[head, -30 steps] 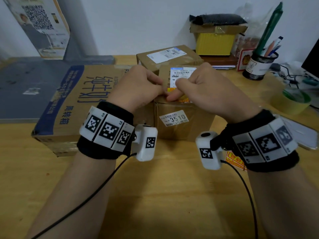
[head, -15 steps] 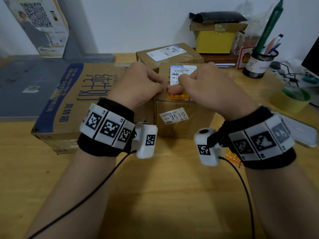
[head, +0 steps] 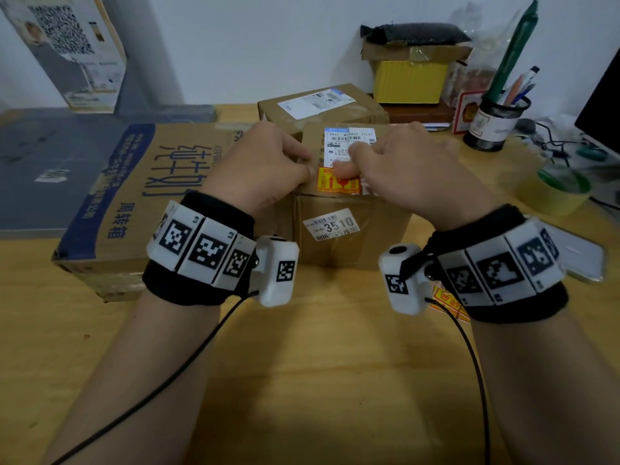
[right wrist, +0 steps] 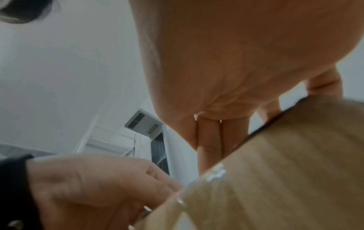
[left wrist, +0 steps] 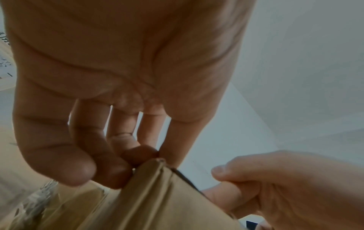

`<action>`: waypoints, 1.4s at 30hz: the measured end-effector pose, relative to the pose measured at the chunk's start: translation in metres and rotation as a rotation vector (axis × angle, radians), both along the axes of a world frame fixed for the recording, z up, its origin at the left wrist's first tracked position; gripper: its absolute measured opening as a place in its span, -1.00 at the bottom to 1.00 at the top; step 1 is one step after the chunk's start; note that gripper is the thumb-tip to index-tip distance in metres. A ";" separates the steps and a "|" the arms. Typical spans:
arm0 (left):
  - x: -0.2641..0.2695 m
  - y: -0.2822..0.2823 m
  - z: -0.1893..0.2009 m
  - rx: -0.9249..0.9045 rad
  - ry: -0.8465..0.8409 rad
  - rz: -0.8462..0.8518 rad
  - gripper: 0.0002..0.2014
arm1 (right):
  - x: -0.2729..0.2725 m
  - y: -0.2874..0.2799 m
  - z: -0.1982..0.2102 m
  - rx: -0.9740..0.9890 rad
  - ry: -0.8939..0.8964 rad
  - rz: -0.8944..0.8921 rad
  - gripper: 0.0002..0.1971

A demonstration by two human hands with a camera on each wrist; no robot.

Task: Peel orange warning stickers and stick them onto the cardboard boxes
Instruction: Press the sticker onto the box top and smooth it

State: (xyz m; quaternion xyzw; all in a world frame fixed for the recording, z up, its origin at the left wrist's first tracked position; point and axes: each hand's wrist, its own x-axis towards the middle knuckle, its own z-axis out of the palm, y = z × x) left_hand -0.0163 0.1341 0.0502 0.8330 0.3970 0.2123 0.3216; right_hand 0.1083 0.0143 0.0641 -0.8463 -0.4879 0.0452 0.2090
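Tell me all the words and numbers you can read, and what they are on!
"3510": white label on the front of the small box.
"纯牛奶" and "周转箱": big flat box.
Orange sticker on top of the small box: print too blurred.
Shipping labels on the two small boxes: too small.
Poster by the wall: a square code, no readable words.

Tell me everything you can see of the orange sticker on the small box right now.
The orange warning sticker is a rectangle with red print, lying flat on the top of the small cardboard box at its near edge, just below the white shipping label. The right hand presses its thumb on it; the left hand touches its left end.
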 end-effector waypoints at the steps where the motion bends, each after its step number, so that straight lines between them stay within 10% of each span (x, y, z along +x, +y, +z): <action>1: 0.000 0.000 -0.001 -0.005 -0.003 -0.002 -0.68 | 0.000 -0.001 0.002 -0.001 -0.007 0.002 -0.52; 15: 0.000 0.003 -0.002 0.022 0.016 0.015 -0.69 | -0.010 -0.005 0.005 -0.051 -0.287 -0.063 -0.58; 28: 0.000 -0.007 -0.003 -0.026 -0.023 0.034 -0.69 | -0.007 -0.013 0.008 -0.039 -0.196 -0.078 -0.63; 42: -0.012 -0.033 0.003 -0.277 -0.038 0.091 -0.86 | -0.005 -0.041 -0.001 -0.003 0.403 -0.168 -0.83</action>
